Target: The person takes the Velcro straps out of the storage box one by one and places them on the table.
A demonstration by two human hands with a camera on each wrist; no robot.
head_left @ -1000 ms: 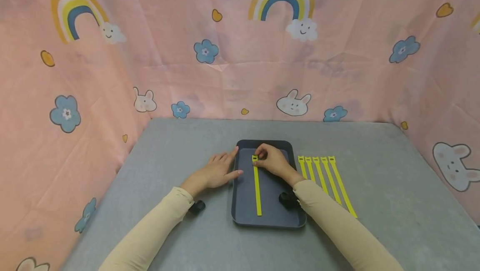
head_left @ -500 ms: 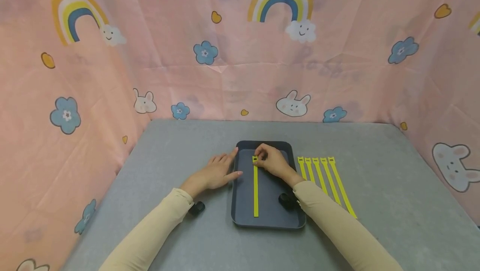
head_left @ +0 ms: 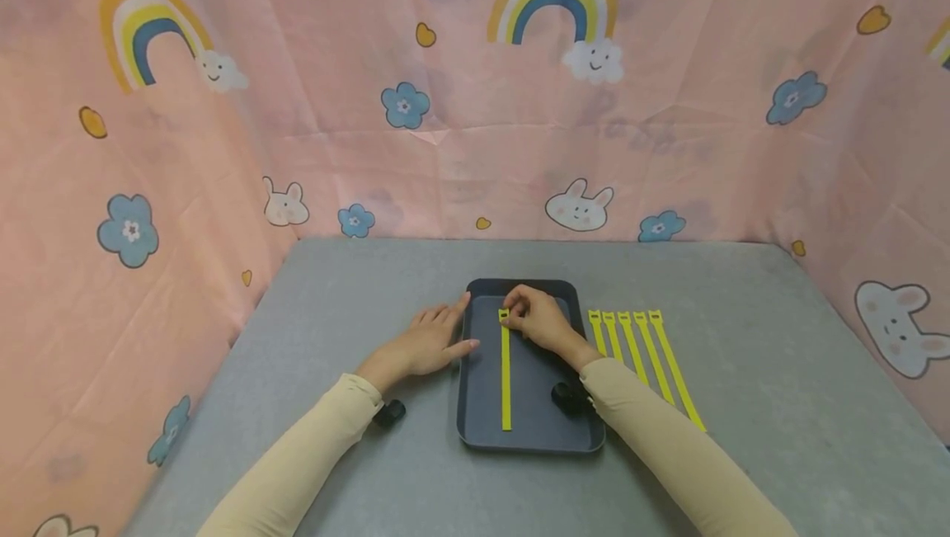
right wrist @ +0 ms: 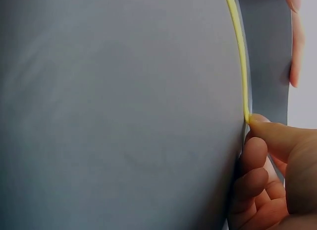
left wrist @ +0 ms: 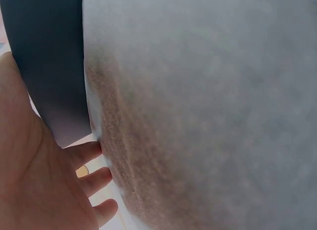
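Observation:
In the head view a dark grey rectangular tray [head_left: 549, 430] lies on the table, with one yellow cable tie [head_left: 506, 380] stretched lengthwise inside it, slotted head at the far end. My right hand [head_left: 540, 318] pinches that head between thumb and fingers. The right wrist view shows the thumb [right wrist: 277, 136] right on the yellow tie [right wrist: 240, 47]; the other fingers are curled beneath. My left hand [head_left: 425, 341] is spread at the tray's left wall, fingers straight. In the left wrist view its palm [left wrist: 39, 175] is beside the dark tray wall [left wrist: 49, 57].
Several more yellow ties [head_left: 671, 355] lie side by side right of the tray, partly behind the right sleeve [head_left: 668, 438]. A black wrist camera [head_left: 567, 397] sits under the right wrist, another [head_left: 389, 412] under the left. A pink patterned curtain [head_left: 475, 149] surrounds the grey table [head_left: 809, 372].
The tie in the tray has straightened: its near end shifted slightly left, from slanted to nearly parallel with the tray's long sides. Both hands stayed in about the same place.

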